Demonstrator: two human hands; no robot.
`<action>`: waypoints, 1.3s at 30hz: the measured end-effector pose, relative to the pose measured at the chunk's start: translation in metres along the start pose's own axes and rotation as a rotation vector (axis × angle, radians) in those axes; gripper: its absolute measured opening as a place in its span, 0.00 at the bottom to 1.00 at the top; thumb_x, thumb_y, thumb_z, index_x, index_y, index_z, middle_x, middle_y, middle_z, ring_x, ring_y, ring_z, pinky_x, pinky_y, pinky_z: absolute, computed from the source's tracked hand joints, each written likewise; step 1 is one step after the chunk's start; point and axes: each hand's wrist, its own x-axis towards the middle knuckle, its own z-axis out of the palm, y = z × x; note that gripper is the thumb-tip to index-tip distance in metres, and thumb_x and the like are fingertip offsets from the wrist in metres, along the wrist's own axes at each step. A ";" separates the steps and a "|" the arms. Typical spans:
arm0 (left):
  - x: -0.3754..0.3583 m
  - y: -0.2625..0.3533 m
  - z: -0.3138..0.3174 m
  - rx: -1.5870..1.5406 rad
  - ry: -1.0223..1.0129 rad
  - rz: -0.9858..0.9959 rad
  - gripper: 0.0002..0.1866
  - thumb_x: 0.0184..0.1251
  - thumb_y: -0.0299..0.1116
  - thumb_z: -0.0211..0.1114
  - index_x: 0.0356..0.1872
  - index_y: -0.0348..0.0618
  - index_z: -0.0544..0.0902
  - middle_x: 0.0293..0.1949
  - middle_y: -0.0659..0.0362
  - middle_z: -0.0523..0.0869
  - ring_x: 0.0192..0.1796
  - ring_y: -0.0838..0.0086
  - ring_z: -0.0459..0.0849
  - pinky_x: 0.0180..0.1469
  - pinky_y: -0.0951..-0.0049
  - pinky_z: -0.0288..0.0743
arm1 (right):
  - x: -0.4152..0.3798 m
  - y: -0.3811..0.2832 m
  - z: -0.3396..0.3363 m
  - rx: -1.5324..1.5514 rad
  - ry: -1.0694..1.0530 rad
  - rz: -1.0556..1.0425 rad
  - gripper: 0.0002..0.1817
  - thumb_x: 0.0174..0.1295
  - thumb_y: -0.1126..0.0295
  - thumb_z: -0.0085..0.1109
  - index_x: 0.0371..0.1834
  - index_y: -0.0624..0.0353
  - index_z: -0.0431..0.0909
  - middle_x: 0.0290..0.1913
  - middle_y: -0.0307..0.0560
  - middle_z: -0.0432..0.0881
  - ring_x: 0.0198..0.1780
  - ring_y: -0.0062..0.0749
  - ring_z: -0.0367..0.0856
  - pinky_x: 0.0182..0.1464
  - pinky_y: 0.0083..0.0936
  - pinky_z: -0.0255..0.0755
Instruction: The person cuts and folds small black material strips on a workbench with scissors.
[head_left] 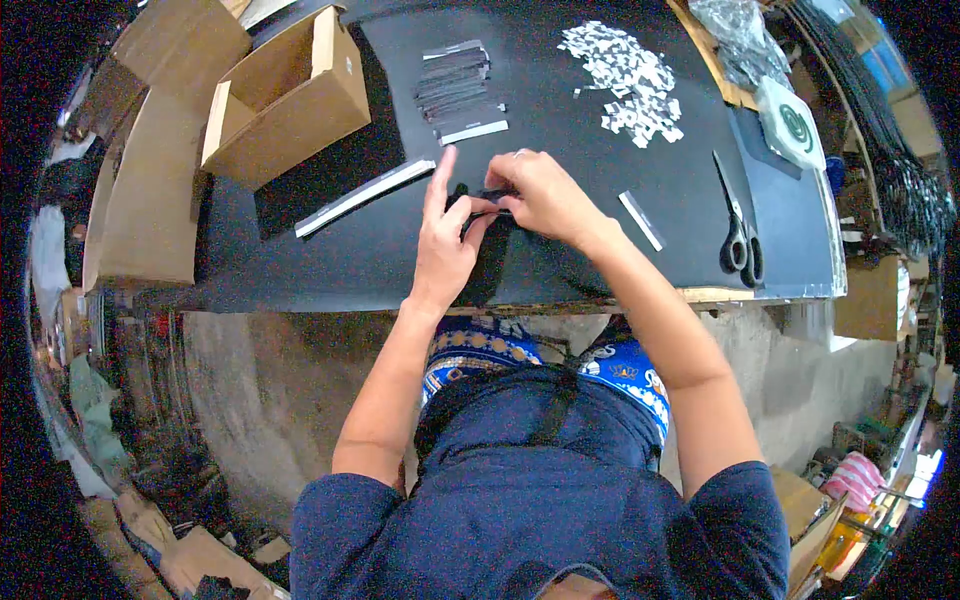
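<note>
Near the table's front edge, my left hand (pixel 447 240) pinches one end of a small dark strip (pixel 490 207), its index finger stretched upward. My right hand (pixel 548 198) has its fingers closed on the other side of the same strip. The fingers partly cover it, so its exact kind cannot be made out. Beyond my hands lies a row of thin dark strips (pixel 455 90), with a white-edged strip (pixel 474 132) at its near end. A long stack of white-edged strips (pixel 365 198) lies to the left of my left hand. To the right of my right hand is a single short white-and-dark strip (pixel 641 221).
Black-handled scissors (pixel 740 235) lie at the right of the black table (pixel 600 270). A heap of small white pieces (pixel 630 80) is at the far right. An open cardboard box (pixel 300 110) stands at the left. A roll in clear plastic (pixel 790 125) sits at the right edge.
</note>
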 end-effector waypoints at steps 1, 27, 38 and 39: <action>0.001 -0.003 0.000 -0.030 -0.076 0.011 0.06 0.55 0.20 0.66 0.35 0.37 0.81 0.62 0.46 0.72 0.66 0.54 0.69 0.64 0.61 0.66 | -0.003 -0.001 0.002 0.056 0.022 0.012 0.09 0.46 0.78 0.59 0.32 0.63 0.77 0.33 0.57 0.82 0.41 0.54 0.80 0.44 0.43 0.74; 0.010 0.001 0.019 -0.125 -0.089 -0.041 0.17 0.57 0.12 0.57 0.47 0.38 0.79 0.40 0.51 0.79 0.45 0.60 0.81 0.49 0.66 0.75 | -0.033 -0.021 0.035 1.093 0.710 0.341 0.31 0.75 0.52 0.31 0.73 0.62 0.49 0.71 0.58 0.57 0.75 0.41 0.49 0.75 0.34 0.39; 0.023 0.003 0.007 0.179 -0.194 0.195 0.13 0.55 0.19 0.60 0.42 0.36 0.84 0.35 0.54 0.81 0.41 0.61 0.80 0.43 0.66 0.75 | -0.080 -0.013 -0.008 0.464 0.757 0.361 0.12 0.71 0.69 0.46 0.47 0.64 0.78 0.45 0.48 0.80 0.50 0.31 0.76 0.53 0.25 0.67; 0.021 0.004 0.008 0.159 -0.179 0.205 0.13 0.55 0.19 0.61 0.42 0.36 0.84 0.36 0.54 0.81 0.40 0.61 0.79 0.43 0.65 0.75 | -0.084 -0.016 -0.008 0.469 0.764 0.360 0.12 0.71 0.69 0.46 0.47 0.64 0.78 0.45 0.48 0.80 0.50 0.31 0.76 0.53 0.25 0.67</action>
